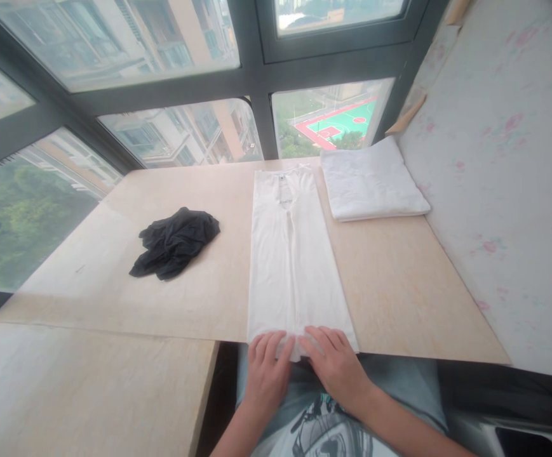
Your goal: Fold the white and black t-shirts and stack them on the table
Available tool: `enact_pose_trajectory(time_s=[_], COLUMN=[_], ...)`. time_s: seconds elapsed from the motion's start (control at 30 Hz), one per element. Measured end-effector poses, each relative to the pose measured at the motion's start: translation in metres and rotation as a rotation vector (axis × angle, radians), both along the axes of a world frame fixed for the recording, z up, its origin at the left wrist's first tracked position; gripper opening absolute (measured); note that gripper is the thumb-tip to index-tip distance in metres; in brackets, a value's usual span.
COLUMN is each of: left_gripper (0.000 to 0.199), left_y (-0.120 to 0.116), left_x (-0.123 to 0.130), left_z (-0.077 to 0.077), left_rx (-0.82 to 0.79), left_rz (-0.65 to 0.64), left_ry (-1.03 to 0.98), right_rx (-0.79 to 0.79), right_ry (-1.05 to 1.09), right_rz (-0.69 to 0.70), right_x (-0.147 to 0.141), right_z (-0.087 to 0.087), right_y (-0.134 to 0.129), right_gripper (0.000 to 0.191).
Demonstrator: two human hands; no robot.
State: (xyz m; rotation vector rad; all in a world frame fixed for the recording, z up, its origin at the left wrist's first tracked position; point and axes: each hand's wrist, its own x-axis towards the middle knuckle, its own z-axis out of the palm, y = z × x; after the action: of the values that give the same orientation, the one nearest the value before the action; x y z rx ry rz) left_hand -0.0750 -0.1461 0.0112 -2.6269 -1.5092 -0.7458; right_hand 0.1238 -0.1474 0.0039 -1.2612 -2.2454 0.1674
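Lying crumpled toward the left of the pale beige, wood-look tabletop (230, 254), a small bundle of soft black cloth (175, 244) sits well apart from both hands. To its right, a long white fabric garment (273, 273) is laid flat as a narrow strip, its sides folded inward so that their edges run close together down the middle. At its far end, a neck opening shows a small dark label and faint lettering inside; the surface is mostly smooth, with light creases. Farther right, a thick, folded white cloth (373, 181) rests beside the floral-papered wall (509, 209). At the near edge, the left hand (267, 368) lies palm down on the garment's left lower corner, fingers gently bent and close together, thumb turned inward. The right hand (335, 365) mirrors it on the right, fingers slightly spread and its thumb near the other. Whether either hand pinches the fabric cannot be told, since the undersides are hidden. The garment extends straight away from the fingers toward the window, with its near end between and beneath both hands, slightly past the table edge.
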Motion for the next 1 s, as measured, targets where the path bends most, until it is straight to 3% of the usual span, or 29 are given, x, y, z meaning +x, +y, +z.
enact_pose_trajectory(time_s=[0.43,0.63,0.77,1.0], left_gripper=[0.031,0.03,0.032,0.03], left_y=[0.0,0.004,0.009,0.018], left_x=[0.003,0.004,-0.007,-0.041], left_z=[-0.01,-0.001,0.004,0.01], left_rx=[-0.038,-0.072,-0.088,-0.004], left_rz=[0.082,0.05,0.015,-0.004], left_ry=[0.004,-0.029,-0.043,-0.052], right_rx=[0.097,-0.08,-0.167,-0.185], right_ry=[0.001,0.094,0.158,0.174], right_rz=[-0.059,0.028,0.047,0.092], right_x=[-0.028,-0.021,-0.015,-0.001], right_z=[-0.005,0.011,0.015,0.016], right_y=[0.002,0.021,0.031,0.028], right_gripper=[0.022,0.022,0.024,0.037])
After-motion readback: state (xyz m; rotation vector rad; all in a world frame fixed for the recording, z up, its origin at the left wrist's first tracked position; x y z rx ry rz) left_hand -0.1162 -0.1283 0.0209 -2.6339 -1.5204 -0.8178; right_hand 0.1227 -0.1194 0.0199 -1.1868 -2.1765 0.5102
